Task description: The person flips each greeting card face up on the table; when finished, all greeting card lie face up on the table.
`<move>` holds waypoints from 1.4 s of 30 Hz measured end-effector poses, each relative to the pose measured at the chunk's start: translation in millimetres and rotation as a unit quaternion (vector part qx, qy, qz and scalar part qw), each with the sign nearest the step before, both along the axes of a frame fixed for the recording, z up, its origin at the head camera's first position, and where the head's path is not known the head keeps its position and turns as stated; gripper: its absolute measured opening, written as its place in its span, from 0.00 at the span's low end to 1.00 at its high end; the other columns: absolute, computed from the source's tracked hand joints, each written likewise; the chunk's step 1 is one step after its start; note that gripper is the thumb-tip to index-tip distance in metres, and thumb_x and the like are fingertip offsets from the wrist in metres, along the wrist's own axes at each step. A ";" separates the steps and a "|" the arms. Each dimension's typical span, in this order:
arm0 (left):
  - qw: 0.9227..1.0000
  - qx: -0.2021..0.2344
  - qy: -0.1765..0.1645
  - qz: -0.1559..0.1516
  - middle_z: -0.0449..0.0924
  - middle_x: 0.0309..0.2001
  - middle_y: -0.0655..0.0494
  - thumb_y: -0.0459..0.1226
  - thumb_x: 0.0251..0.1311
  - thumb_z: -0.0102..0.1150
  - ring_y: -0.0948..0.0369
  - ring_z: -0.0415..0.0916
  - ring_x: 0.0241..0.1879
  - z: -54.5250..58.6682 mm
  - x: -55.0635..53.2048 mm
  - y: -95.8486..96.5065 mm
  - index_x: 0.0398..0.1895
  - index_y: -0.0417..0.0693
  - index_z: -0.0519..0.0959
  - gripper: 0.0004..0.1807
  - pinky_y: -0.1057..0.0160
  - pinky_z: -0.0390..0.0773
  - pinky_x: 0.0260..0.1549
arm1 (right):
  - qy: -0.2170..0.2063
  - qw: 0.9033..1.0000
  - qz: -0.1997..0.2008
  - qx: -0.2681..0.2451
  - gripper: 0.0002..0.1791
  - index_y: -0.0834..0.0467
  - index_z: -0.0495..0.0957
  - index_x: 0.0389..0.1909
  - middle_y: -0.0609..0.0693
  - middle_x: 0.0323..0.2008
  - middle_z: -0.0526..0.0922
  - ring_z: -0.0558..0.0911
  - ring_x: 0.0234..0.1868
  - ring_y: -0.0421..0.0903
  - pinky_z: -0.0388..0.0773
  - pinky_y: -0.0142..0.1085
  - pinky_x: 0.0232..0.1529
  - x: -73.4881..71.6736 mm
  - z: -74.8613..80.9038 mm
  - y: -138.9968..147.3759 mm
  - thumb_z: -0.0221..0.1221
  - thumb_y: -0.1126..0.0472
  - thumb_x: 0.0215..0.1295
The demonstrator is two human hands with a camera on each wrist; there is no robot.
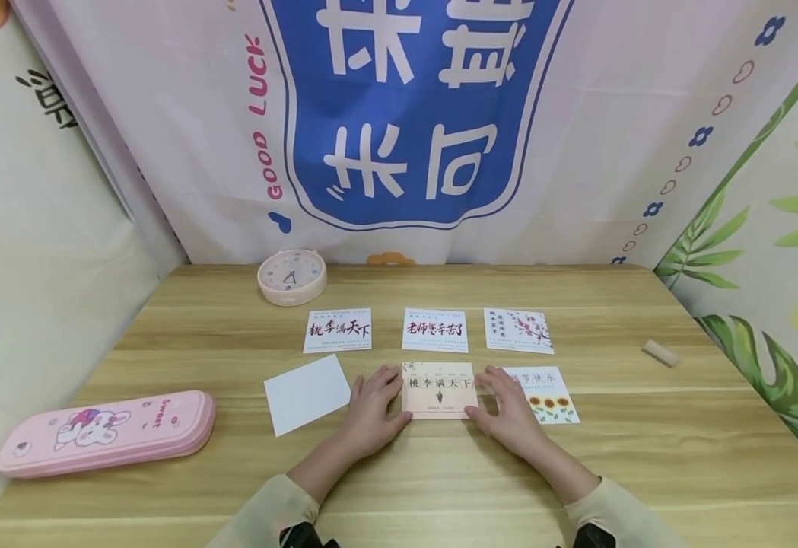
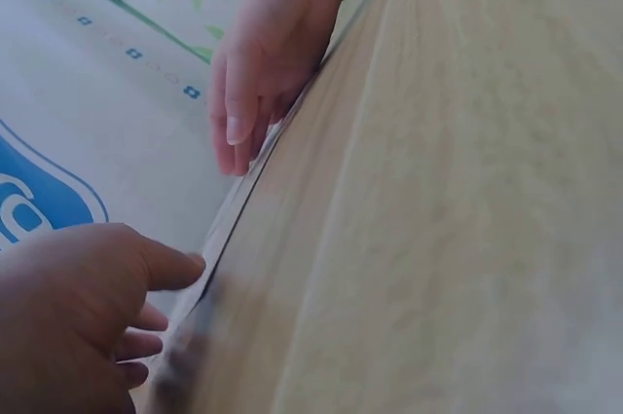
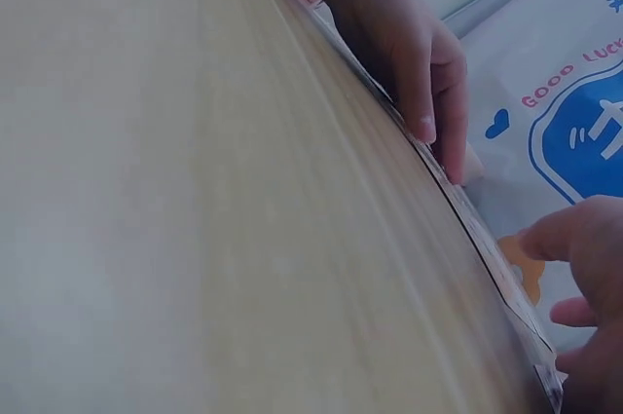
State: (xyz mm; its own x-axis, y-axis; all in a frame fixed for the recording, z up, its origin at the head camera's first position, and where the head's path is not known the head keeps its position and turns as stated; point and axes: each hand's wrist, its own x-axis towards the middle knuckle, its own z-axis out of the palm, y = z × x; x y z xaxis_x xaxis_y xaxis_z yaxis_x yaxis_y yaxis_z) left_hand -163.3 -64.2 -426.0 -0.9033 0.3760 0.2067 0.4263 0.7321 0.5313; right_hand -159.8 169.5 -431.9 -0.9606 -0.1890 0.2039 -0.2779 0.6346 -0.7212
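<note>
In the head view, a cream card [image 1: 440, 390] printed with Chinese characters lies flat on the table between both hands. My left hand [image 1: 371, 415] is at its left edge, thumb near the lower corner and fingers near the upper one. On the opposite edge my right hand [image 1: 513, 415] lies the same way, its fingers partly covering a sunflower card [image 1: 551, 397]. A plain white card [image 1: 307, 395] lies tilted just left of the left hand. Both wrist views show the left hand [image 2: 73, 317] and right hand [image 3: 596, 282] with fingers extended, the card seen nearly edge-on.
Behind, three printed cards form a row: left [image 1: 337, 330], middle [image 1: 435, 330], right [image 1: 518, 331]. A pink round clock [image 1: 292, 278] stands at the back left, a pink pencil case [image 1: 107, 434] at far left. A small beige block [image 1: 660, 353] lies right. Curtains [image 1: 186, 152] hang behind the table.
</note>
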 end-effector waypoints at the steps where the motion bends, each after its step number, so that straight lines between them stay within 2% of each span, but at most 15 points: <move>1: 1.000 0.009 0.004 0.001 0.60 0.58 0.42 0.41 0.48 0.60 0.47 0.51 0.59 0.9 0.3 -1.1 0.53 0.33 0.67 0.30 0.41 0.41 0.54 | -0.006 1.000 -0.004 -0.013 0.29 0.66 0.68 0.50 0.65 0.57 0.60 0.52 0.60 0.61 0.45 0.55 0.56 -0.4 0.5 -0.2 0.62 0.58 0.47; 4: 0.999 0.034 0.025 0.003 0.62 0.56 0.40 0.39 0.46 0.61 0.46 0.52 0.58 8.1 -0.2 -8.1 0.52 0.32 0.68 0.29 0.40 0.42 0.53 | -0.030 0.998 -0.020 -0.052 0.29 0.66 0.67 0.51 0.63 0.59 0.58 0.51 0.61 0.58 0.53 0.54 0.54 -1.4 1.8 -1.3 0.62 0.60 0.48; 7: 0.998 0.041 0.043 0.017 0.60 0.57 0.39 0.38 0.46 0.61 0.46 0.53 0.58 21.2 -2.9 -24.2 0.53 0.33 0.67 0.30 0.41 0.44 0.54 | -0.042 0.995 -0.034 -0.083 0.28 0.65 0.67 0.52 0.62 0.59 0.57 0.51 0.61 0.57 0.59 0.52 0.52 -1.4 5.4 -3.0 0.62 0.61 0.48; 11: 0.996 0.038 0.051 0.059 0.59 0.57 0.37 0.38 0.44 0.63 0.45 0.53 0.58 33.1 -8.8 -60.8 0.54 0.32 0.65 0.33 0.43 0.47 0.54 | -0.020 0.994 -0.037 -0.099 0.30 0.64 0.66 0.53 0.61 0.59 0.58 0.53 0.60 0.58 0.55 0.54 0.53 -0.3 15.1 -6.5 0.62 0.62 0.48; 13: 0.994 0.039 0.050 0.085 0.60 0.56 0.36 0.38 0.43 0.64 0.44 0.54 0.56 34.2 -10.9 -81.6 0.54 0.32 0.64 0.34 0.44 0.49 0.53 | -0.013 0.994 -0.029 -0.101 0.31 0.63 0.65 0.55 0.59 0.60 0.57 0.53 0.61 0.57 0.51 0.55 0.54 0.4 23.7 -10.2 0.62 0.60 0.48; 16: 0.992 0.046 0.051 0.104 0.62 0.54 0.34 0.38 0.43 0.64 0.42 0.57 0.54 35.8 -10.3 -108.9 0.53 0.32 0.64 0.34 0.44 0.50 0.52 | -0.016 0.994 -0.010 -0.103 0.34 0.58 0.62 0.58 0.56 0.62 0.54 0.52 0.61 0.56 0.49 0.57 0.54 -1.0 37.5 -20.3 0.62 0.56 0.49; 20: 0.992 0.053 0.025 0.108 0.59 0.55 0.33 0.40 0.43 0.65 0.41 0.55 0.55 39.8 -5.1 -131.5 0.56 0.33 0.60 0.37 0.44 0.52 0.52 | -0.005 0.993 0.028 -0.115 0.35 0.55 0.61 0.59 0.53 0.63 0.54 0.52 0.61 0.55 0.49 0.59 0.52 -8.1 48.4 -42.1 0.62 0.55 0.49; 23: 0.993 0.060 -0.011 0.105 0.54 0.58 0.34 0.42 0.42 0.65 0.40 0.51 0.57 39.7 -0.6 -141.0 0.60 0.35 0.56 0.42 0.43 0.51 0.52 | 0.008 0.991 0.060 -0.116 0.35 0.55 0.61 0.59 0.50 0.62 0.56 0.54 0.61 0.51 0.50 0.55 0.55 -14.9 51.6 -62.9 0.62 0.55 0.49; 26: 0.991 0.077 -0.041 0.098 0.52 0.60 0.35 0.45 0.41 0.66 0.41 0.49 0.58 38.4 4.4 -148.3 0.61 0.38 0.54 0.45 0.43 0.50 0.53 | -0.001 0.990 0.095 -0.108 0.35 0.54 0.60 0.60 0.49 0.61 0.58 0.55 0.61 0.48 0.50 0.51 0.56 -21.5 53.7 -85.1 0.62 0.54 0.49; 30: 0.989 0.078 -0.072 0.101 0.50 0.61 0.35 0.48 0.39 0.66 0.40 0.47 0.58 34.8 8.7 -154.8 0.62 0.35 0.52 0.49 0.43 0.49 0.53 | -0.043 0.985 0.140 -0.085 0.37 0.54 0.59 0.61 0.51 0.61 0.58 0.56 0.60 0.50 0.53 0.49 0.56 -31.0 52.7 -111.0 0.61 0.52 0.50; 35: 0.990 0.061 -0.079 0.099 0.47 0.61 0.34 0.49 0.36 0.67 0.40 0.43 0.59 24.0 9.2 -163.0 0.61 0.33 0.52 0.51 0.43 0.45 0.54 | -0.085 0.978 0.187 -0.044 0.38 0.53 0.58 0.61 0.51 0.61 0.59 0.57 0.60 0.50 0.54 0.47 0.56 -43.6 44.5 -139.0 0.61 0.52 0.49; 39: 0.992 0.059 -0.075 0.088 0.47 0.61 0.33 0.50 0.36 0.67 0.39 0.40 0.60 14.4 8.0 -163.2 0.59 0.32 0.55 0.50 0.41 0.41 0.53 | -0.086 0.974 0.207 -0.028 0.37 0.56 0.59 0.60 0.50 0.60 0.61 0.58 0.60 0.47 0.53 0.41 0.57 -49.4 36.5 -155.7 0.62 0.53 0.49; 42: 0.992 0.049 -0.076 0.091 0.47 0.61 0.33 0.52 0.36 0.66 0.39 0.38 0.60 9.1 7.4 -161.7 0.59 0.33 0.56 0.50 0.39 0.38 0.52 | -0.077 0.973 0.217 -0.014 0.37 0.59 0.60 0.60 0.51 0.59 0.62 0.59 0.59 0.46 0.53 0.37 0.58 -50.5 30.8 -164.4 0.62 0.53 0.49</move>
State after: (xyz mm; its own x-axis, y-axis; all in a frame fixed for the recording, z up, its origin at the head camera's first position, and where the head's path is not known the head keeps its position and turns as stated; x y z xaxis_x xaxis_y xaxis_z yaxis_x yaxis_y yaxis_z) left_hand -155.8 -226.0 -416.9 -0.9780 0.1880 0.0905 0.2009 0.7314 0.6517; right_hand -210.3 5.1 -401.1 -0.8108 -0.5806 0.0745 -0.4029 0.4613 -0.7905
